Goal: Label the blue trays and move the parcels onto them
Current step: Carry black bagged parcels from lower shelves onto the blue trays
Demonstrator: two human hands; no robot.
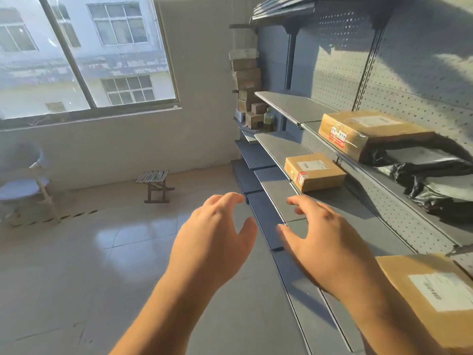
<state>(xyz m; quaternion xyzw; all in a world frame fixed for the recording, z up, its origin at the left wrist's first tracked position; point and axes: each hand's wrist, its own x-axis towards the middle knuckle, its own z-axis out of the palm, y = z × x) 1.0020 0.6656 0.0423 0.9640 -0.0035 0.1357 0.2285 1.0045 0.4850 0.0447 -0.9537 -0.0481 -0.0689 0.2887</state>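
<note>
Grey metal shelving (276, 147) lines the right of a sunlit tiled room: a small parcel (314, 171) sits on a middle shelf, a larger parcel (368, 131) lies one shelf up against crumpled black bags (435, 180), and a third parcel (430, 290) at lower right is cut off by the frame edge. Their labels are too blurred to read, and a far stack of boxes (247, 83) is hard to make out. The left hand (212, 237) and right hand (325, 239) hover before the shelves, fingers spread and loosely curved, holding nothing.
</note>
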